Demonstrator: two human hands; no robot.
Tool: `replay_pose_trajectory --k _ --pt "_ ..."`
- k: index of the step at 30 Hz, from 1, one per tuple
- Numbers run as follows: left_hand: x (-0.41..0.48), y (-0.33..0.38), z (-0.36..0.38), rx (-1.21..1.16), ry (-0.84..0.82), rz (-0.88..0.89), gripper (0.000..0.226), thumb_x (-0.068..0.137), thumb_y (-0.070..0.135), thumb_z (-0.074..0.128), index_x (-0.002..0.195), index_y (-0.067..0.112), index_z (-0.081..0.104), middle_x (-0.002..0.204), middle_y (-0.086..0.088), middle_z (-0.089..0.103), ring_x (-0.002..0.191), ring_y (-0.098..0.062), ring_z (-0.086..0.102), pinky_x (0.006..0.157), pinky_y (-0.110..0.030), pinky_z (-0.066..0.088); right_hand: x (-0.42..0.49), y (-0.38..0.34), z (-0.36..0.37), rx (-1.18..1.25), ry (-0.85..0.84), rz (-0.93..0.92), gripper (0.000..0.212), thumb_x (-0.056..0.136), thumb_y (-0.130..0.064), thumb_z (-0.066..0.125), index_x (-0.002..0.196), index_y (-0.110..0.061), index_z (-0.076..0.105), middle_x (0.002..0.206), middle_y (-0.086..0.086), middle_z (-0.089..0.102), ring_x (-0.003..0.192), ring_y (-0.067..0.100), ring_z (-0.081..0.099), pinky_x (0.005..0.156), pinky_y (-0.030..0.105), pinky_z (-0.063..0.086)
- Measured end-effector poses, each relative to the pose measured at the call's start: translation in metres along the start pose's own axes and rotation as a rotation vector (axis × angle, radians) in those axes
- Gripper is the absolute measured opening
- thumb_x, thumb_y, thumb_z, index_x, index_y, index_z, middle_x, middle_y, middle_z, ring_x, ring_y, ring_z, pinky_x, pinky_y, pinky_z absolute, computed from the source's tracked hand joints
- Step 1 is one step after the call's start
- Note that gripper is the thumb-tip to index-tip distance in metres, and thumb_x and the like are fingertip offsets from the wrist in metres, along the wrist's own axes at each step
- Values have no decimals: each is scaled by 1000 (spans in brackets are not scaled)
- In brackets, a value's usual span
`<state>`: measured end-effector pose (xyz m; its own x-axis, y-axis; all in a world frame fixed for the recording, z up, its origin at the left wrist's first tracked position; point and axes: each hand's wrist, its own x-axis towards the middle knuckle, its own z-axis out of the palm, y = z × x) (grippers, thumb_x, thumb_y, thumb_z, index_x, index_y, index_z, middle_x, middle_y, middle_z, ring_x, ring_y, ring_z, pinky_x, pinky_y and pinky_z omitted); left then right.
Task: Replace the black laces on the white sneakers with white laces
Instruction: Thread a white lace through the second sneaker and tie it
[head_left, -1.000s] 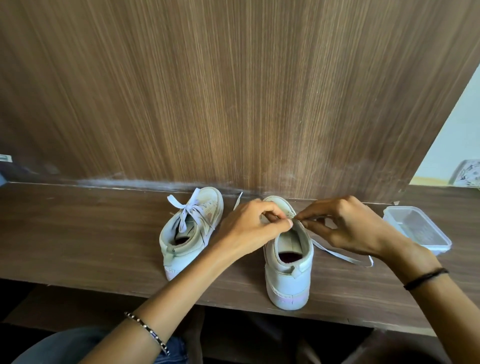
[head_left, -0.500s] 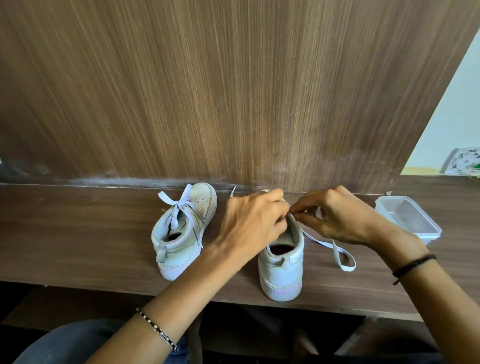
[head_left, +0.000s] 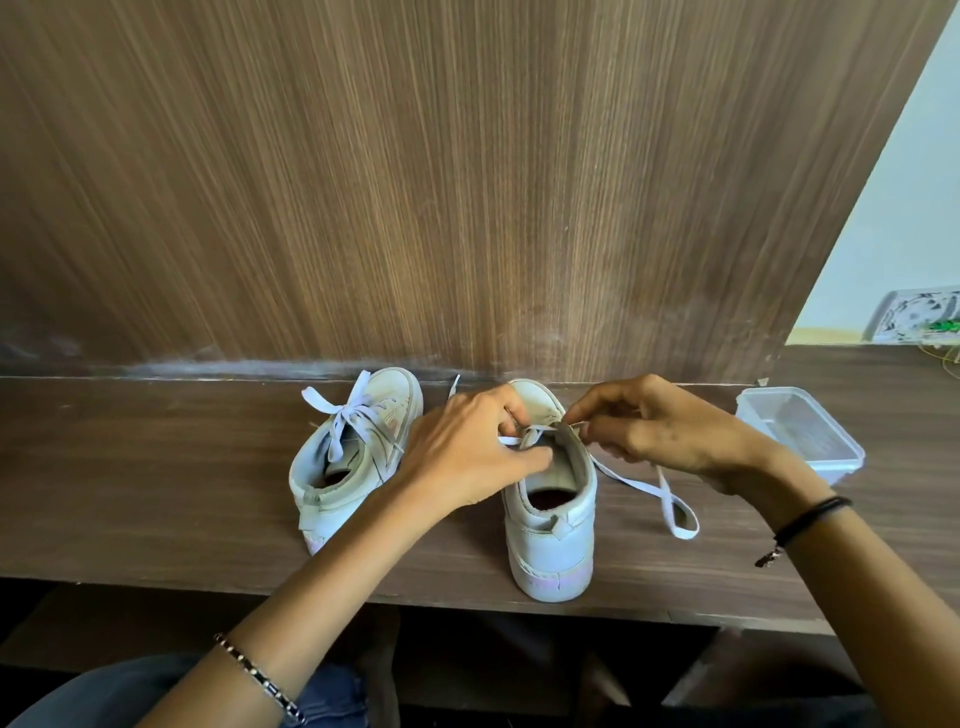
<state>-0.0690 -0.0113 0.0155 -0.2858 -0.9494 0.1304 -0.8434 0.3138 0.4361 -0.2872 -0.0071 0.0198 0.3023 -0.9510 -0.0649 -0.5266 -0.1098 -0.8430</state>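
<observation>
Sneaker (head_left: 550, 519) on the right, heel toward the table (head_left: 156, 467) edge, partly threaded with a white lace (head_left: 644, 486). Above its tongue, left hand (head_left: 467, 452) and right hand (head_left: 660, 431) close together, each pinching that lace; loose end looped on the table to the right. Just left, second sneaker (head_left: 353, 457), laced and bow-tied. Further right, clear plastic container (head_left: 800, 431).

Head camera looks forward and down, near the desk (head_left: 156, 493).

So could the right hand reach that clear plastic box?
Probably yes. The clear plastic box sits just beside the right hand with nothing between, though its fingers pinch the white lace.
</observation>
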Motion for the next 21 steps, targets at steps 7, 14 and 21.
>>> replay_pose_trajectory --k 7,14,21 --pt "5 -9 -11 -15 -43 -67 44 99 53 49 77 17 61 66 8 68 74 -17 65 67 -31 45 -1 -9 7 -35 53 217 54 101 -52 52 77 -7 68 66 -2 50 64 13 41 57 23 35" --pt "10 -24 -14 -279 -219 -122 32 95 54 60 76 32 74 71 10 66 83 -17 63 84 -37 50 -1 -16 6 128 140 126 32 98 -32 66 76 -10 58 72 7 40 69 19 34 56 25 29" --pt "12 -28 -11 -405 -204 -118 35 95 52 63 69 31 74 82 -5 67 79 -14 55 79 -33 44 -2 -15 4 94 125 82 31 97 -23 67 72 -6 60 65 5 41 57 10 34 52 16 31"
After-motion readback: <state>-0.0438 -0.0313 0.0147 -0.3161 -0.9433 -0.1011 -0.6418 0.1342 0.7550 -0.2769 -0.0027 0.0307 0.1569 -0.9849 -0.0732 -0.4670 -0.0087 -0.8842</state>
